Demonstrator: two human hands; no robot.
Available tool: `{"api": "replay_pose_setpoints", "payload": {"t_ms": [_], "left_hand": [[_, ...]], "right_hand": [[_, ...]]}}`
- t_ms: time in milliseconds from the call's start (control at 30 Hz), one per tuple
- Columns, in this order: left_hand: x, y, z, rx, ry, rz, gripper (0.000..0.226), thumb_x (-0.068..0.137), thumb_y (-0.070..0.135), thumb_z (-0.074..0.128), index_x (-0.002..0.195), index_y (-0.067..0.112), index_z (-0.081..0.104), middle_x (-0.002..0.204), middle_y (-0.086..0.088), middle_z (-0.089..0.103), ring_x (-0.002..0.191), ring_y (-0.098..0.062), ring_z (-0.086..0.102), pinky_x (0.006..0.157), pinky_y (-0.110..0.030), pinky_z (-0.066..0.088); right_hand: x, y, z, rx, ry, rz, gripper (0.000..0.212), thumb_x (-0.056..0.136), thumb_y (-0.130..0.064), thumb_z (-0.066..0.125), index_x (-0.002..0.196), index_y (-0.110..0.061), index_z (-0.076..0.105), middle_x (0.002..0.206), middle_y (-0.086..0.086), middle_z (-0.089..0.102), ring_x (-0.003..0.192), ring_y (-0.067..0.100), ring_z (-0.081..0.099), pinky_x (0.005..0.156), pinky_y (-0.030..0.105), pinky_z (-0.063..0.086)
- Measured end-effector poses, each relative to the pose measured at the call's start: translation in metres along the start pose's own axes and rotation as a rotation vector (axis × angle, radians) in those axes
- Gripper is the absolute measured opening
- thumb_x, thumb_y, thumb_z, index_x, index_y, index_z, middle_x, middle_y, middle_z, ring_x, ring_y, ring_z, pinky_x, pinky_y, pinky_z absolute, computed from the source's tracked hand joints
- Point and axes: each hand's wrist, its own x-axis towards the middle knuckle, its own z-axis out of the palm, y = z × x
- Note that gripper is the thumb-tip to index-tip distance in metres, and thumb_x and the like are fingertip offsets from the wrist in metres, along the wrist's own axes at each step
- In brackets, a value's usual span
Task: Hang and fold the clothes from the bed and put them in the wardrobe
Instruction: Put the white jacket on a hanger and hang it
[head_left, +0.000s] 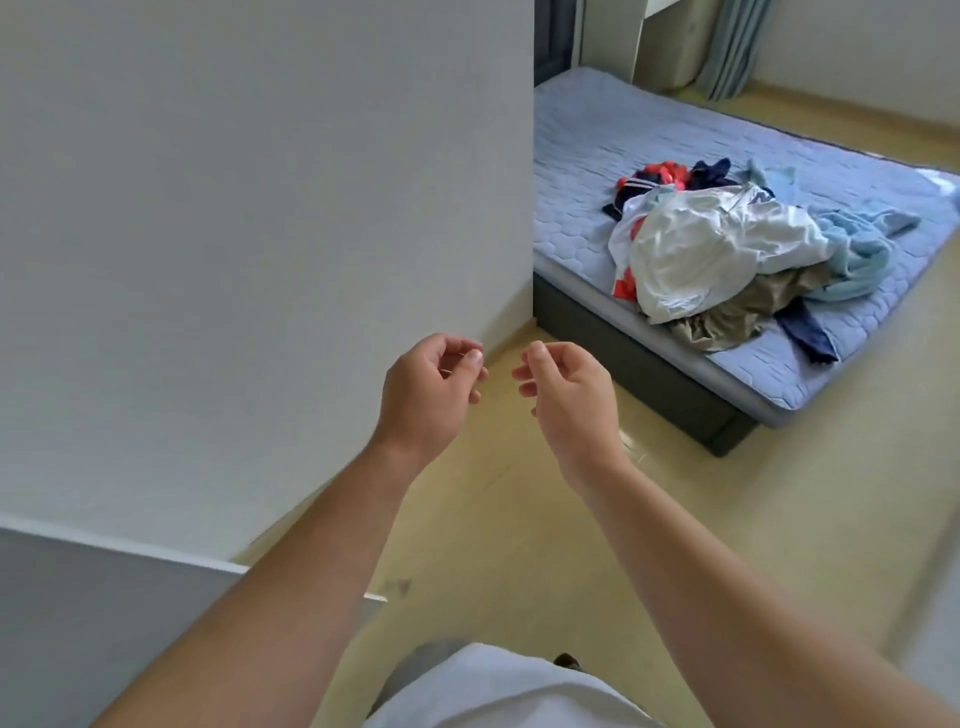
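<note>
Over the floor (727, 519), left hand (423, 397) and right hand (569, 400) hang loosely curled.

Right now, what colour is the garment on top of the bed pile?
White; the top garment shows clearest in the head view.

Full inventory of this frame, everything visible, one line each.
Quilted bed: 1, pale blue top on a dark grey base, upper right.
White crumpled garment: 1, white, on top of the bed's pile.
Olive garment: 1, khaki, under the white one.
Light blue garment: 1, right side of the pile.
Navy cloth: 1, dark blue, front of the pile.
Red-and-navy clothes: count unclear, back of the pile.
Pleated curtain: 1, grey-blue, top right.
Tall flat panel: 1, white, left.
Glossy floor: beige.
Left hand: loosely curled, empty, centre.
Right hand: the same, beside it.
</note>
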Motion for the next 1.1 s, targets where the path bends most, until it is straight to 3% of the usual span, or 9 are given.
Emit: {"api": "replay_pose_setpoints", "payload": {"t_ms": [200,367,500,600,700,833,900,967,1100], "left_hand": [[0.043,0.004,-0.008,-0.014,0.05,-0.036,0.012,0.101,0.023,0.057,0.102,0.018,0.069,0.078,0.003,0.072,0.064,-0.012,0.068,0.064,-0.025,0.054],[0.02,-0.006,-0.064,-0.081,0.269,-0.053,0.018,0.103,0.026,0.054,0.097,0.016,0.068,0.074,0.002,0.069,0.061,-0.011,0.064,0.063,-0.026,0.054],[-0.048,-0.034,-0.124,0.023,0.721,0.01,0.027,0.105,0.038,0.042,0.093,0.024,0.062,0.064,0.011,0.056,0.058,-0.013,0.056,0.058,-0.031,0.049],[-0.112,-0.068,-0.168,-0.008,1.157,-0.128,0.027,0.102,0.039,0.04,0.081,0.029,0.056,0.061,0.008,0.049,0.055,-0.018,0.045,0.053,-0.037,0.041],[-0.173,-0.106,-0.215,0.067,1.587,-0.276,0.03,0.103,0.028,0.041,0.076,0.018,0.048,0.065,0.005,0.049,0.058,-0.014,0.045,0.057,-0.029,0.038],[-0.241,-0.152,-0.285,0.14,1.929,-0.561,0.024,0.103,0.023,0.042,0.087,0.011,0.054,0.073,0.004,0.056,0.069,-0.013,0.055,0.068,-0.031,0.042],[-0.269,-0.169,-0.316,0.185,1.988,-0.728,0.026,0.103,0.025,0.04,0.099,0.007,0.059,0.087,-0.004,0.066,0.079,-0.014,0.059,0.072,-0.029,0.041],[-0.291,-0.185,-0.342,0.166,1.971,-0.839,0.03,0.103,0.025,0.041,0.112,0.005,0.06,0.104,-0.012,0.07,0.095,-0.027,0.063,0.078,-0.028,0.043],[-0.316,-0.205,-0.383,0.04,1.775,-1.105,0.033,0.102,0.019,0.047,0.125,0.0,0.06,0.119,-0.021,0.067,0.113,-0.037,0.064,0.098,-0.044,0.053]], "right_hand": [[0.029,-0.028,0.02,-0.104,-0.242,-0.081,0.018,0.099,-0.036,0.058,0.092,-0.024,0.069,0.081,-0.011,0.075,0.072,0.005,0.069,0.063,0.025,0.049],[0.013,-0.058,0.072,-0.19,-0.552,-0.253,0.014,0.098,-0.037,0.06,0.089,-0.03,0.068,0.082,-0.018,0.074,0.075,-0.001,0.068,0.066,0.021,0.048],[-0.025,-0.079,0.125,-0.253,-0.869,-0.406,0.011,0.093,-0.046,0.061,0.088,-0.038,0.066,0.085,-0.023,0.072,0.076,-0.003,0.067,0.065,0.025,0.045],[-0.071,-0.09,0.161,-0.343,-1.173,-0.511,0.013,0.089,-0.056,0.056,0.09,-0.045,0.063,0.084,-0.026,0.069,0.073,-0.001,0.065,0.063,0.025,0.048],[-0.109,-0.095,0.189,-0.434,-1.432,-0.569,0.018,0.09,-0.058,0.051,0.088,-0.044,0.061,0.084,-0.027,0.067,0.067,0.003,0.064,0.061,0.021,0.051],[-0.13,-0.092,0.222,-0.481,-1.535,-0.633,0.022,0.094,-0.054,0.049,0.084,-0.037,0.059,0.083,-0.024,0.066,0.07,0.002,0.063,0.058,0.014,0.047],[-0.134,-0.091,0.236,-0.506,-1.565,-0.612,0.02,0.096,-0.051,0.05,0.086,-0.036,0.059,0.081,-0.018,0.068,0.068,0.002,0.063,0.061,0.019,0.049],[-0.139,-0.095,0.248,-0.546,-1.624,-0.582,0.018,0.098,-0.049,0.049,0.089,-0.036,0.059,0.083,-0.015,0.069,0.068,0.003,0.065,0.063,0.023,0.052],[-0.153,-0.109,0.264,-0.585,-1.723,-0.6,0.016,0.1,-0.047,0.047,0.096,-0.035,0.058,0.09,-0.015,0.069,0.076,0.007,0.068,0.07,0.028,0.056]]}}
